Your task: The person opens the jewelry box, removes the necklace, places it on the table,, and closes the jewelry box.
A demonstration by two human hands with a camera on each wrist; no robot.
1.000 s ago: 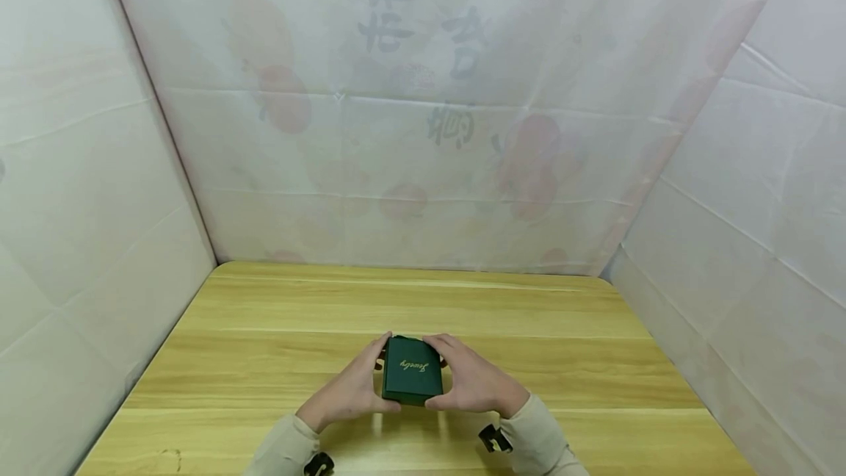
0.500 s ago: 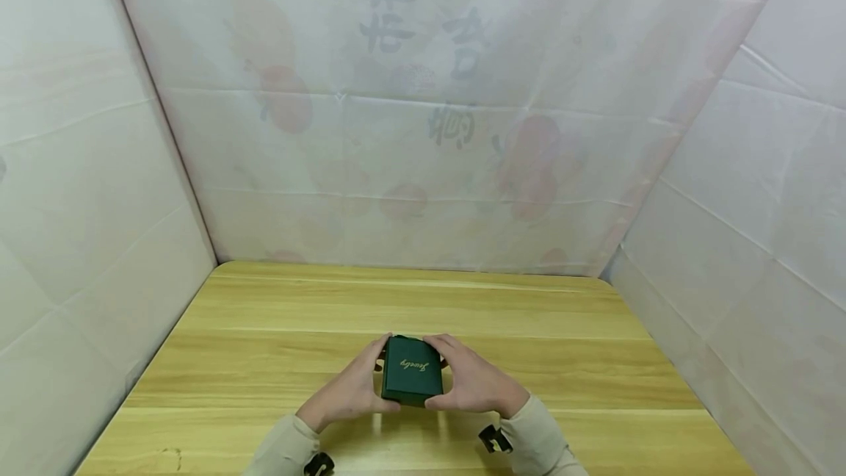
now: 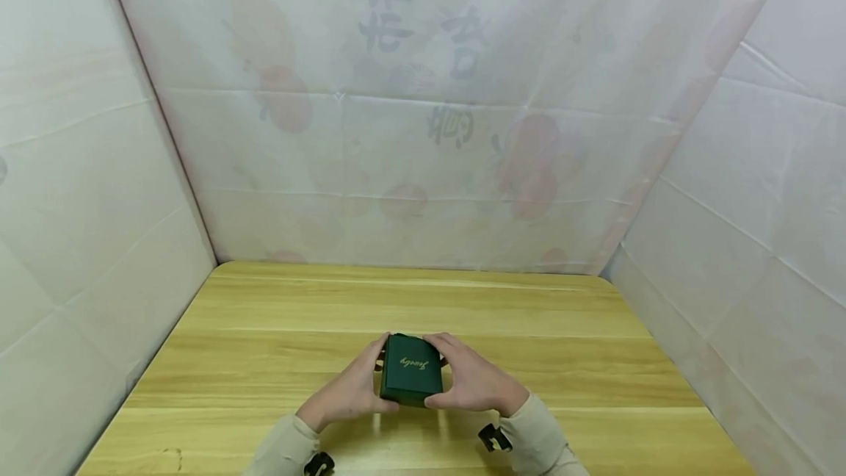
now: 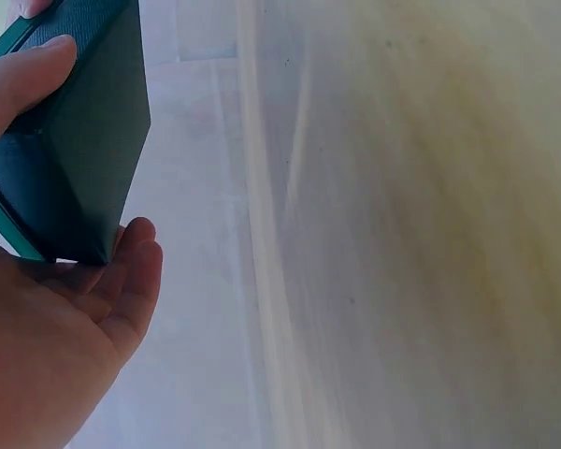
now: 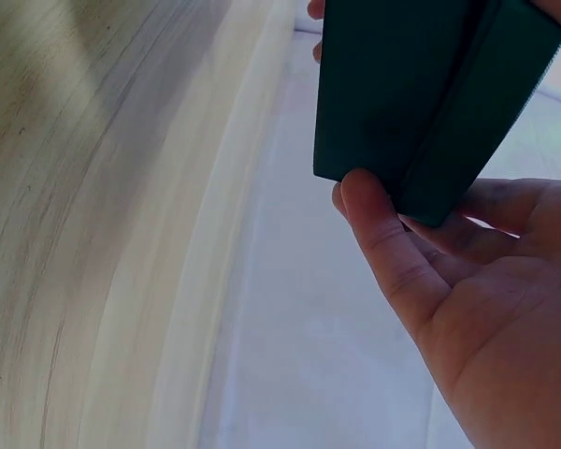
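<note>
A small dark green jewelry box (image 3: 411,377), with gold "Jewelry" lettering upside down on its top, is held off the table between both hands. My left hand (image 3: 353,388) grips its left side, the thumb on the near side and the fingers round the far corner. On the opposite side my right hand (image 3: 479,382) holds it the same way. The left wrist view shows the box (image 4: 89,140) tilted, with a brighter green edge along one side. A seam runs along the box (image 5: 393,94) in the right wrist view. Its inside is hidden.
Below the hands lies a light wood-grain table (image 3: 423,300). Pale cloth walls enclose it at the back (image 3: 396,167), left and right, the back one printed with faded fruit and characters. Dark bands (image 3: 494,438) sit at both sleeve cuffs.
The box has tilted very slightly between the hands, its lettering shifting a little away from me. Both hands keep their hold and have hardly moved.
</note>
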